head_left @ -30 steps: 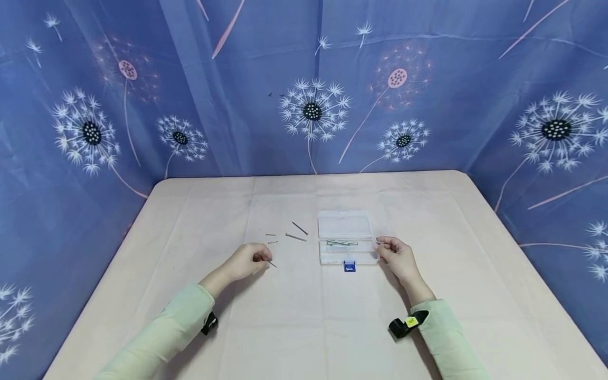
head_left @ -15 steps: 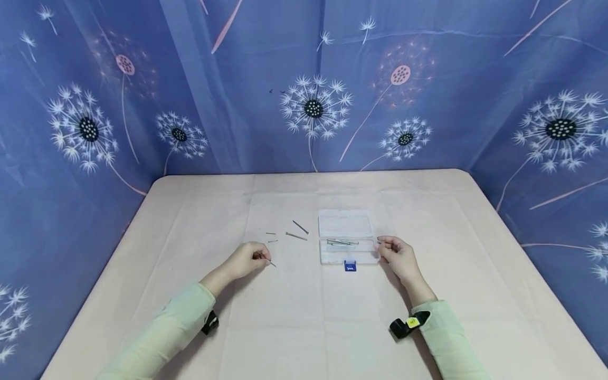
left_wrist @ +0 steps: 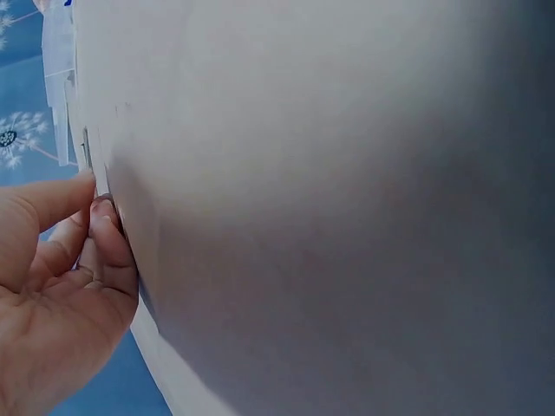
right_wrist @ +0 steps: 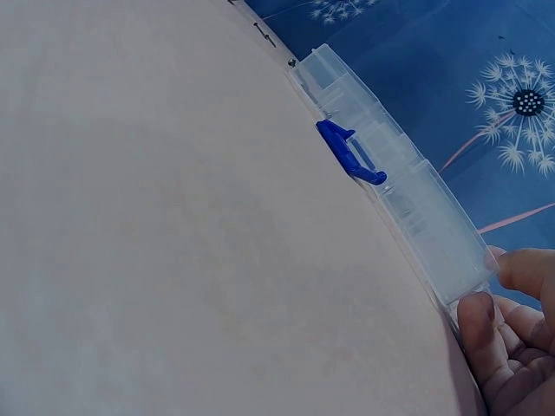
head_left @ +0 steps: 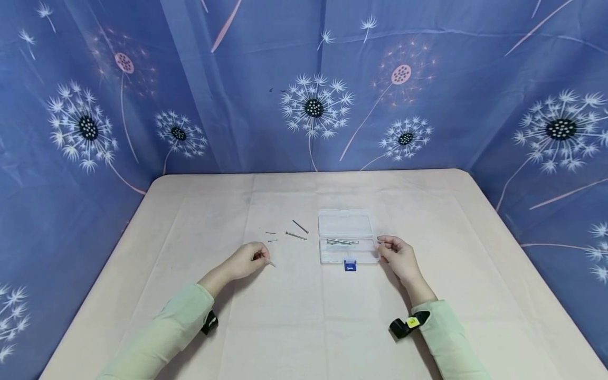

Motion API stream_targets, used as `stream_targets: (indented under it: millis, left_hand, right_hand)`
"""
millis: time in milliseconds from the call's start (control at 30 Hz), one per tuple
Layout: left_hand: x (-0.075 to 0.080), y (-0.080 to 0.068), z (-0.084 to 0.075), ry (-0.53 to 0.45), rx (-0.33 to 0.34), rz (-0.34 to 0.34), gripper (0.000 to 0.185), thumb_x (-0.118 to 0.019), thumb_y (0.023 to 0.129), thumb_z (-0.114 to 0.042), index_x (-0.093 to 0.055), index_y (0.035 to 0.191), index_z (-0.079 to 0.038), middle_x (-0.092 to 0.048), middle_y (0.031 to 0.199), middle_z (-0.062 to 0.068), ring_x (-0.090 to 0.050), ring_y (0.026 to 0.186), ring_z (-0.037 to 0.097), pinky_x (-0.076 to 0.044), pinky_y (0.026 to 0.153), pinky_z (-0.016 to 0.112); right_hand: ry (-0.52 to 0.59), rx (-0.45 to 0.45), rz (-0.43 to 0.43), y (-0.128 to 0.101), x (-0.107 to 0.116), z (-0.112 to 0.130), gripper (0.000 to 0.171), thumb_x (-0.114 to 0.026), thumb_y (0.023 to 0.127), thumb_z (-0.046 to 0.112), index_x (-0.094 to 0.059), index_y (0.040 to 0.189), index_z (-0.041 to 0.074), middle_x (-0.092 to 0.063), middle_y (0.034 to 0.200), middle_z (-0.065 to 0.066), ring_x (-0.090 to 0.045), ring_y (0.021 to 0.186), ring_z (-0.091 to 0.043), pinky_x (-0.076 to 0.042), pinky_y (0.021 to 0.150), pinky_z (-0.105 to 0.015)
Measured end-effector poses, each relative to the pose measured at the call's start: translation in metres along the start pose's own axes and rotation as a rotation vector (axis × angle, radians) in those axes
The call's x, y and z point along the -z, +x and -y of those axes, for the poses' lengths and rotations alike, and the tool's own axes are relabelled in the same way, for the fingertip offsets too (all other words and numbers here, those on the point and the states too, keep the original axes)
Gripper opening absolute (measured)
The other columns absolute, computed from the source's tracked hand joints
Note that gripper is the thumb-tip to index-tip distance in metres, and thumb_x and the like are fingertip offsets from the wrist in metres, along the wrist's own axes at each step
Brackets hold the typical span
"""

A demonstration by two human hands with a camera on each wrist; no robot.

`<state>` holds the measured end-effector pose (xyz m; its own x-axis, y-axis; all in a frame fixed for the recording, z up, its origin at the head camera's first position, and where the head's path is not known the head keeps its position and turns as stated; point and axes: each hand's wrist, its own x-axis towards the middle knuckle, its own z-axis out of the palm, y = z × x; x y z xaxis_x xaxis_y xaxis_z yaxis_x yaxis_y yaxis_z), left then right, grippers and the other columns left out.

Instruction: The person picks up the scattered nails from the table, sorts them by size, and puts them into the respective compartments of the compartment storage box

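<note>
Blue dandelion-print curtains wall in the pale table that fills the lower half of the frame. At its centre lies a clear plastic box, lid open, blue latch toward the viewer, a few long nails already inside. The right hand grips the box's right end with curled fingers (steadying it, it seems). Left of centre, the left hand pinches one nail just off the cloth — gathering looks under way. Four loose nails lie between hand and box. The next move likely calls for a short carry rightward; table edges are well away.
</note>
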<state>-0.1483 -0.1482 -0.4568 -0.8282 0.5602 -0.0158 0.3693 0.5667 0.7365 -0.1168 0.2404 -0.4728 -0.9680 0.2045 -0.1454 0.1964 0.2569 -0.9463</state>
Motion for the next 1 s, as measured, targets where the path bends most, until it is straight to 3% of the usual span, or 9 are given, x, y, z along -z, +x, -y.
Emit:
stream_targets:
  millis: [267,433,767,1000]
  left_hand:
    - [0.002,-0.002,-0.006,-0.048,0.132,-0.039,0.005,-0.057,0.090,-0.004,-0.056,0.086,-0.001,-0.059,0.080,0.006,-0.051,0.070,0.012,-0.046,0.058,0.021]
    - [0.002,-0.003,-0.011,-0.091,0.159,-0.109,0.007,-0.060,0.087,-0.005,-0.058,0.087,0.002,-0.060,0.078,0.006,-0.051,0.061,0.011,-0.046,0.048,0.020]
    - [-0.005,0.006,-0.022,-0.122,0.089,-0.187,0.005,-0.062,0.084,0.002,-0.060,0.087,0.000,-0.063,0.077,0.008,-0.050,0.055,0.009,-0.045,0.043,0.021]
    - [-0.012,0.014,-0.032,-0.148,0.072,-0.180,0.010,-0.060,0.083,0.005,-0.062,0.092,0.001,-0.065,0.085,0.012,-0.054,0.059,0.012,-0.049,0.045,0.024]
  right_hand:
    - [0.023,-0.004,0.004,0.000,-0.002,0.000,0.031,-0.057,0.091,0.003,-0.055,0.118,-0.012,-0.054,0.080,0.007,-0.051,0.065,0.000,-0.048,0.061,-0.013]
    - [0.007,-0.002,0.007,0.000,0.000,0.000,0.032,-0.057,0.092,0.004,-0.055,0.119,-0.011,-0.055,0.085,0.003,-0.052,0.067,0.000,-0.049,0.061,-0.013]
    - [0.003,-0.003,-0.003,0.000,0.003,0.001,0.032,-0.058,0.092,0.005,-0.055,0.120,-0.010,-0.056,0.088,0.001,-0.052,0.068,0.001,-0.050,0.062,-0.013]
    - [0.002,-0.012,-0.007,0.000,0.001,0.002,0.032,-0.058,0.092,0.006,-0.055,0.120,-0.009,-0.055,0.083,0.004,-0.052,0.067,0.000,-0.049,0.062,-0.013]
